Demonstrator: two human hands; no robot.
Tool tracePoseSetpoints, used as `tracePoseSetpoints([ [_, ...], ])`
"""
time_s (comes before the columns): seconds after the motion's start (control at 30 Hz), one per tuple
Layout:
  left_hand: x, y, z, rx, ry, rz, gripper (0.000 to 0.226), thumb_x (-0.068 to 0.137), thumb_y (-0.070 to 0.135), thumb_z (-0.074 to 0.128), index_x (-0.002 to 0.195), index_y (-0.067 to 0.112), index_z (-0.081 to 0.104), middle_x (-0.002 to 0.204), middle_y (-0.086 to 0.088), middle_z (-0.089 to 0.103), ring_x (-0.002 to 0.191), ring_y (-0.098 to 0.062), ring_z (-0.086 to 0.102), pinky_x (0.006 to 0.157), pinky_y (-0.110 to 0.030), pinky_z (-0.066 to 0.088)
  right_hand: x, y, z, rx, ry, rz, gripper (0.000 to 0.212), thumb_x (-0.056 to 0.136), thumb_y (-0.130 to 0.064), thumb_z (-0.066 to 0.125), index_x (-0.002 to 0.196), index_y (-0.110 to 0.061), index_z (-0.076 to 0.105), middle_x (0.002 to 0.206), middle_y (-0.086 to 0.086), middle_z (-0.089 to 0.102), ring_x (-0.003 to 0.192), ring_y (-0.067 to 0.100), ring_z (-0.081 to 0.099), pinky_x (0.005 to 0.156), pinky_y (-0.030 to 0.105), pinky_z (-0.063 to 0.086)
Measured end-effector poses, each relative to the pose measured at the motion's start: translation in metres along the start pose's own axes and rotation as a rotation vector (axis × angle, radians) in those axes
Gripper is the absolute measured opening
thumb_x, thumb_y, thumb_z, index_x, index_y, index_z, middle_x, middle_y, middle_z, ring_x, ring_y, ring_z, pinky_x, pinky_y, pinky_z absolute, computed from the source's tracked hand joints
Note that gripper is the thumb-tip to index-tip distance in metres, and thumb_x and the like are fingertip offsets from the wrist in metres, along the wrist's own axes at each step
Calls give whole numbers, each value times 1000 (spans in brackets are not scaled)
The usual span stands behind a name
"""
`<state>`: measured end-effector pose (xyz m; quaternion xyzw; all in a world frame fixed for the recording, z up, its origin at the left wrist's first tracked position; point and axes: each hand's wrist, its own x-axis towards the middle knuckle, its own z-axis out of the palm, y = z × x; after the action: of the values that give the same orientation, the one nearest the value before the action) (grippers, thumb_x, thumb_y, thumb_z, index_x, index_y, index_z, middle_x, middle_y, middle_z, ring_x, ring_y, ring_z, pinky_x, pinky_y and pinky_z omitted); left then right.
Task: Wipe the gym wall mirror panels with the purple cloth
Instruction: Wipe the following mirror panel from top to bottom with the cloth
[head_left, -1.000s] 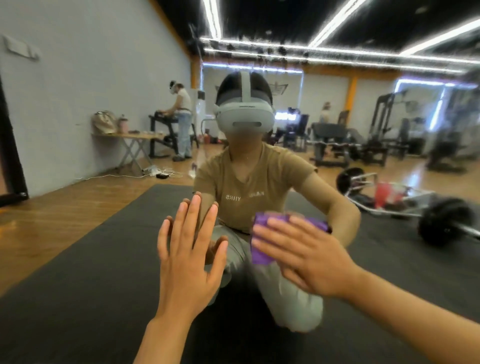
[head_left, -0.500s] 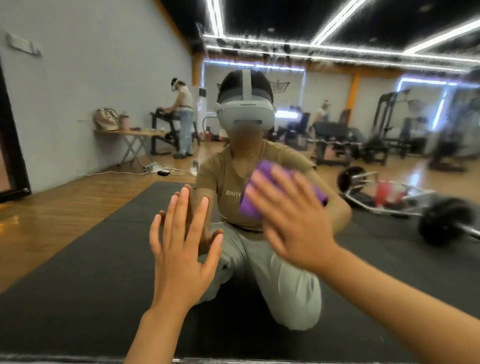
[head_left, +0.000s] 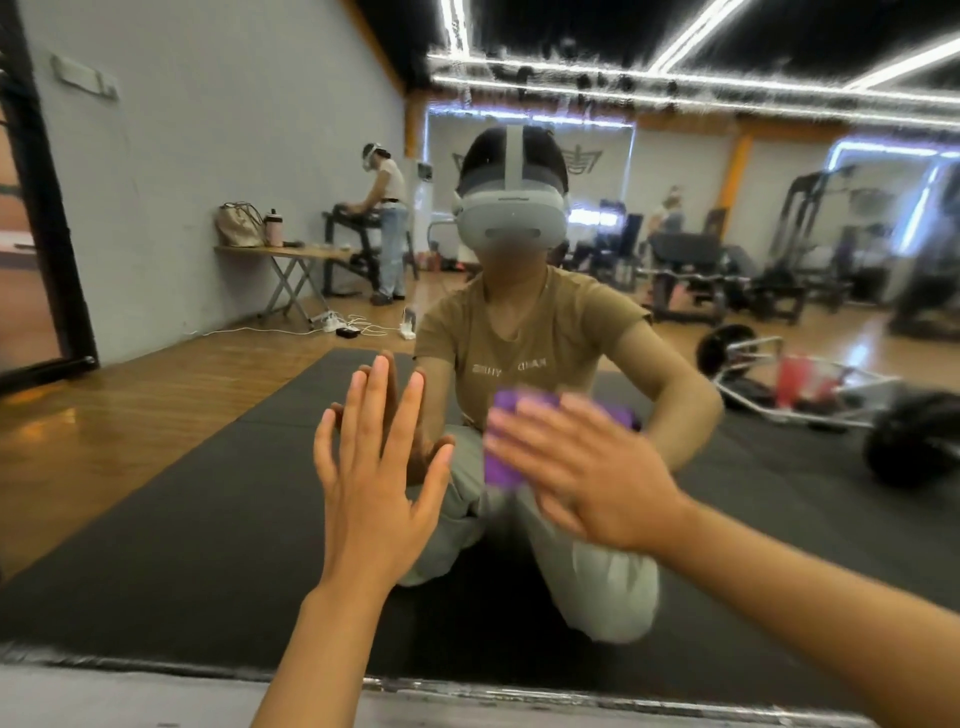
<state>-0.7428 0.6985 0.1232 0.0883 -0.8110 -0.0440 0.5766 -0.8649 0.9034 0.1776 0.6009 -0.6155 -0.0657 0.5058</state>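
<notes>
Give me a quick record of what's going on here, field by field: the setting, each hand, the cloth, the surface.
setting: gym, seen mostly as a reflection in the wall mirror
left hand: open, fingers straight, flat against the mirror
right hand: fingers spread, pressing the purple cloth to the glass; blurred
purple cloth: mostly hidden under the right hand, showing at its upper and left edges
reflection: kneeling person in a headset, black floor mat, barbell
mirror bottom edge: visible low in the view
</notes>
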Motion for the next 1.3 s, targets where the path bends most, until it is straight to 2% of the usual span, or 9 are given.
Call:
tracePoseSetpoints([
  [0.17,1,-3,-2,2,2,3,67,100,46,43,158,19,27,169,0,2,156,-19,5,123,-43,3,80,71,-55,-51,309,360,52,103,-26,47,153,-10,42,160,14,36,151,32,28,125,47,18],
  [0.3,2,-6,-4,4,-4,0,68,99,46,43,159,19,27,169,1,1,156,-17,4,124,-40,0,83,54,-46,-71,366,456,53,103,-24,49,153,-10,42,160,14,35,151,34,27,125,49,16],
  [0.6,0,-9,-8,-13,16,-87,68,99,48,45,159,25,23,169,-5,3,156,-21,3,124,-40,-1,-62,-89,53,-156,-311,-237,99,80,-48,66,161,-21,15,169,3,-1,156,23,-3,125,44,-12],
  [0.67,1,-7,-8,-21,13,-92,67,99,47,44,159,25,23,169,-6,4,156,-22,3,124,-41,-1,-67,-91,55,-165,-320,-290,97,83,-50,61,162,-20,13,169,4,-6,156,23,-8,125,43,-12],
  [0.77,1,-9,-8,-23,10,-99,67,100,47,43,159,24,23,169,-6,5,156,-22,3,124,-40,-1,-38,-65,40,-108,-239,-298,79,89,-45,55,159,-23,26,168,-2,13,157,19,2,126,40,-10],
  [1.0,-1,-22,-17,-51,-7,-216,68,100,52,38,160,29,17,168,5,-7,156,-18,-4,122,-34,-8,100,50,-43,-31,277,269,53,103,-27,46,154,-13,39,161,12,33,151,31,28,124,48,17],
  [1.1,-1,-32,-25,-51,-31,-259,66,101,51,35,161,30,15,169,5,-7,156,-17,-6,121,-32,-10,117,49,-47,-40,380,454,52,104,-24,48,154,-11,40,161,12,34,151,32,26,125,47,15],
  [1.17,-2,-37,-28,-44,-40,-250,66,101,50,35,161,31,14,170,4,-5,156,-16,-6,121,-31,-11,107,24,-32,-40,354,439,55,103,-25,48,155,-11,39,162,12,32,152,33,23,126,47,12],
  [1.3,-3,-43,-29,-65,-81,-216,68,102,48,36,160,38,3,169,8,-12,155,-15,-11,121,-27,-16,46,-46,18,-72,13,22,74,90,-32,52,159,-19,30,166,6,20,156,28,11,126,48,1],
])
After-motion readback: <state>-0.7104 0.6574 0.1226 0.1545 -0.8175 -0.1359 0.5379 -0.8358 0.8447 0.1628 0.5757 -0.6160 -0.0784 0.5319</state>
